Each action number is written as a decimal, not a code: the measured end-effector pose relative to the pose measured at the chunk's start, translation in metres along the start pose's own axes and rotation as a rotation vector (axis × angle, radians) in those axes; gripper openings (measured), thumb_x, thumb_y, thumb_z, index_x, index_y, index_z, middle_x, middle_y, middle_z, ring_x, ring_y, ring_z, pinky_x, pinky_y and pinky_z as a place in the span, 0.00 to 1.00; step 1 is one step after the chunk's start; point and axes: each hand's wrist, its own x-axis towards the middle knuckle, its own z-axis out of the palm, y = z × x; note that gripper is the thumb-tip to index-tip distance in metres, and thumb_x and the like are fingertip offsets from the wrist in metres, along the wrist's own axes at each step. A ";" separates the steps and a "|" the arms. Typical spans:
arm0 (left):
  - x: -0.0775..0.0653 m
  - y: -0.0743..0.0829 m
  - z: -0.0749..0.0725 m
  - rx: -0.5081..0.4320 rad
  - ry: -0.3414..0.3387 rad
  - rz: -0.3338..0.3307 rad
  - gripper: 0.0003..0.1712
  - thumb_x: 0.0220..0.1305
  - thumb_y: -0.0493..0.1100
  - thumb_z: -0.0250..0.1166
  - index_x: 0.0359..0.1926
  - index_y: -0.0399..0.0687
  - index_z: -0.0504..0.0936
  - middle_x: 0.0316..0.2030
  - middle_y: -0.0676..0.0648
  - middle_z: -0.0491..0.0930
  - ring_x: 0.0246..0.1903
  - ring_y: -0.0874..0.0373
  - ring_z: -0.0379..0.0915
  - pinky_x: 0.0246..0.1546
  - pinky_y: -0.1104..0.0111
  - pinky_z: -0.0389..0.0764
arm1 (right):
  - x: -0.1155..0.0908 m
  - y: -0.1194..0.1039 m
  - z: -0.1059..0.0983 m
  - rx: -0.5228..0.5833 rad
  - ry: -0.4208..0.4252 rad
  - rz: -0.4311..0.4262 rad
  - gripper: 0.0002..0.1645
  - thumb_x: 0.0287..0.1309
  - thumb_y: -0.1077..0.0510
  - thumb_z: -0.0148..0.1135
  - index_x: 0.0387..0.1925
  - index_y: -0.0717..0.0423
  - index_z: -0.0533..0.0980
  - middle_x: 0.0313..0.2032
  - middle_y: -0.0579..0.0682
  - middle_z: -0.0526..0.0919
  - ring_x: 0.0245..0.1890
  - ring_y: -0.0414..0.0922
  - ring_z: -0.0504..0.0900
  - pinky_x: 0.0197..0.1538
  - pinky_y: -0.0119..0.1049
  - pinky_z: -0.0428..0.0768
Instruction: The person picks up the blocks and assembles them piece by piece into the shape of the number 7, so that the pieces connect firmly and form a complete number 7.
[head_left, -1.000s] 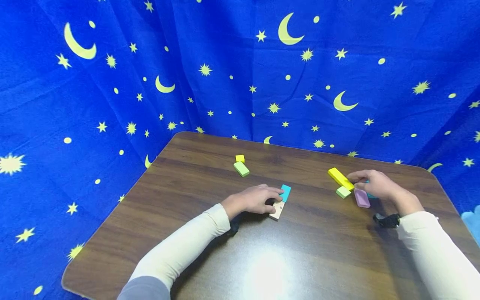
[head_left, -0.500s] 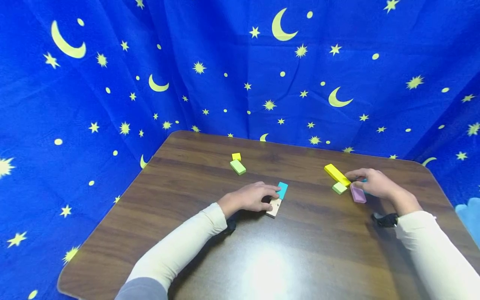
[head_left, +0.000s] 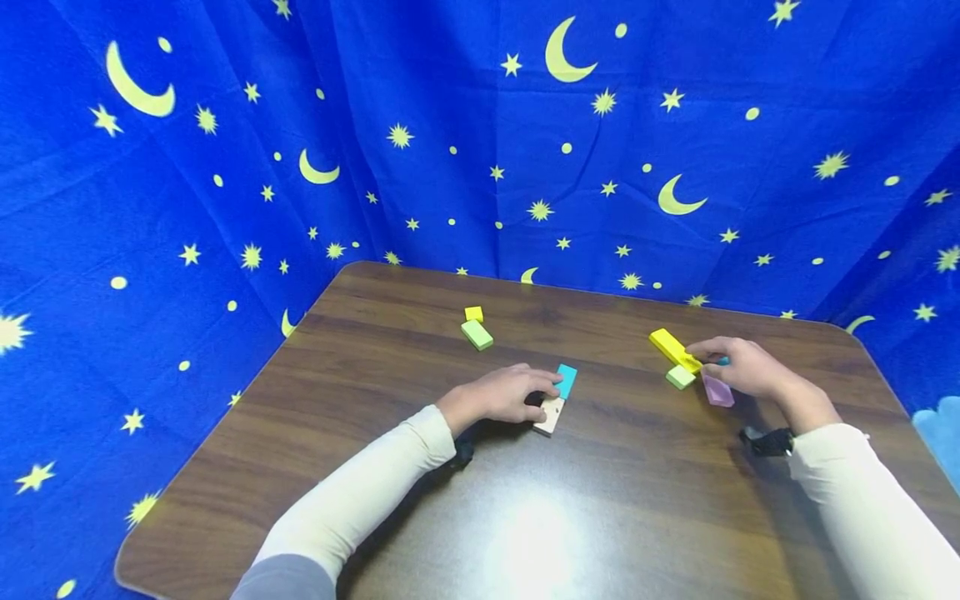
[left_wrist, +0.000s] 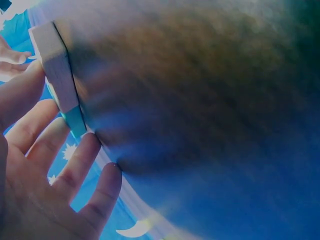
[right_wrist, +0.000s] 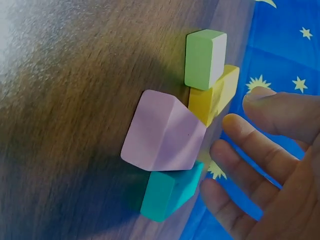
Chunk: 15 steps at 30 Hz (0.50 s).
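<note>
My left hand (head_left: 498, 395) rests its thumb and fingertips at a bare wooden block (head_left: 550, 417) and a turquoise block (head_left: 567, 382), which lie end to end. In the left wrist view its fingers are spread and fairly straight. My right hand (head_left: 753, 367) hovers at a cluster of blocks, with relaxed, parted fingers and nothing between them. That cluster has a long yellow block (head_left: 666, 342), a light green block (head_left: 680, 377), a purple block (head_left: 717, 391) and a teal block (right_wrist: 162, 197). From the head view, the right hand hides most of the teal one.
Farther back on the brown wooden table (head_left: 375, 358) lie a small yellow block (head_left: 473, 313) and a light green block (head_left: 477, 335). A blue curtain (head_left: 450, 100) with moons and stars stands behind the table and along its left side.
The head view has shifted slightly. My right hand has edged a little left over the cluster. My left hand stays at the wooden and turquoise blocks.
</note>
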 end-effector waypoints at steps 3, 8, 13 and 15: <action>0.001 0.000 0.000 -0.006 -0.003 -0.002 0.26 0.68 0.51 0.62 0.65 0.56 0.76 0.75 0.58 0.62 0.71 0.54 0.63 0.72 0.62 0.66 | -0.002 -0.001 0.001 0.001 0.014 -0.004 0.23 0.59 0.64 0.63 0.57 0.67 0.77 0.49 0.69 0.84 0.51 0.67 0.81 0.56 0.66 0.74; 0.002 0.000 0.000 0.001 -0.008 0.004 0.26 0.68 0.52 0.63 0.65 0.56 0.76 0.75 0.57 0.62 0.72 0.54 0.62 0.72 0.62 0.65 | -0.006 0.001 0.001 -0.036 0.049 -0.034 0.22 0.58 0.65 0.64 0.55 0.66 0.79 0.47 0.67 0.85 0.49 0.65 0.82 0.53 0.64 0.76; 0.002 0.000 0.000 0.000 -0.003 0.002 0.26 0.68 0.51 0.63 0.65 0.56 0.76 0.75 0.57 0.62 0.71 0.54 0.62 0.71 0.61 0.67 | -0.010 0.003 0.002 -0.075 0.038 -0.030 0.20 0.58 0.65 0.62 0.53 0.65 0.79 0.47 0.66 0.85 0.49 0.64 0.82 0.52 0.63 0.77; 0.002 0.000 0.000 -0.003 0.001 0.002 0.26 0.68 0.51 0.63 0.65 0.56 0.76 0.75 0.57 0.62 0.71 0.54 0.63 0.71 0.61 0.67 | -0.012 0.003 0.002 -0.090 0.033 -0.037 0.21 0.58 0.65 0.62 0.53 0.65 0.79 0.47 0.66 0.84 0.50 0.66 0.81 0.52 0.64 0.77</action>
